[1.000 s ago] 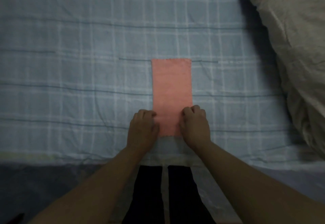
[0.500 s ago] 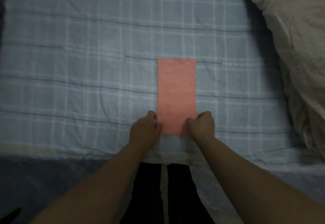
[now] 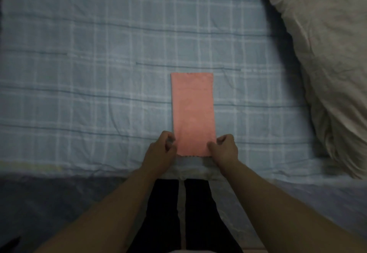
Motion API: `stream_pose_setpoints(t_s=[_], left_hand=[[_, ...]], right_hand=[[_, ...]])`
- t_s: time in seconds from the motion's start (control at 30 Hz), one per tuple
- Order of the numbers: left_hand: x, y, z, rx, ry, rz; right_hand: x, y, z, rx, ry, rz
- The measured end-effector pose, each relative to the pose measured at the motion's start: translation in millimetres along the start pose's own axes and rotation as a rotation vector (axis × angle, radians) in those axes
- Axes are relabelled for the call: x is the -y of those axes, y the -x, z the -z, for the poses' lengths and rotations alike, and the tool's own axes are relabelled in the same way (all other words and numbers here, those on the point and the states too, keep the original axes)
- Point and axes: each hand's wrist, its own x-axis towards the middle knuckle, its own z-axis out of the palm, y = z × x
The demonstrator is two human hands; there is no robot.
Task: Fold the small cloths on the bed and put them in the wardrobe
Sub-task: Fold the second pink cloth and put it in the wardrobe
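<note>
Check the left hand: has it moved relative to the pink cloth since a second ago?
Yes. The left hand slid outward off the pink cloth; it covered the near-left corner before and now pinches just the left edge.

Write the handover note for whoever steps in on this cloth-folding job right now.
Left hand: pinching the near left corner of the pink cloth.
Right hand: pinching the near right corner.
Cloth: flat on the checked bed sheet, a narrow strip, long axis pointing away; beige duvet bunched at right.
Done: apparently folded once lengthwise.
Left: fold near end over far end, then carry to the wardrobe, which is out of view.
</note>
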Motion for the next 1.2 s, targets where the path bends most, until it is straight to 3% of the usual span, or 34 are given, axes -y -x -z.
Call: stream_pose_setpoints(t_s=[0.2,0.3,0.53,0.67,0.73,0.93,1.2], left_hand=[[9,20,2,0.065,0.066,-0.007],[5,17,6,0.097,0.133,0.015],[-18,-5,24,0.124,0.313,0.119],[-29,-22,36,0.181,0.315,0.095],[-35,-34,44,0.168,0.315,0.095],[-51,-82,51,0.018,0.220,0.082],[-61,-140,43,-0.220,0.111,0.076]], right_hand=[[-21,23,17,0.037,0.038,0.292],[-22,26,23,0.070,-0.013,0.327],[-1,18,31,0.145,-0.240,0.218],[32,7,36,0.229,-0.507,-0.052],[47,-1,40,0.283,-0.543,-0.075],[85,-36,42,0.302,-0.334,0.171],[114,-93,29,0.064,-0.040,0.316]])
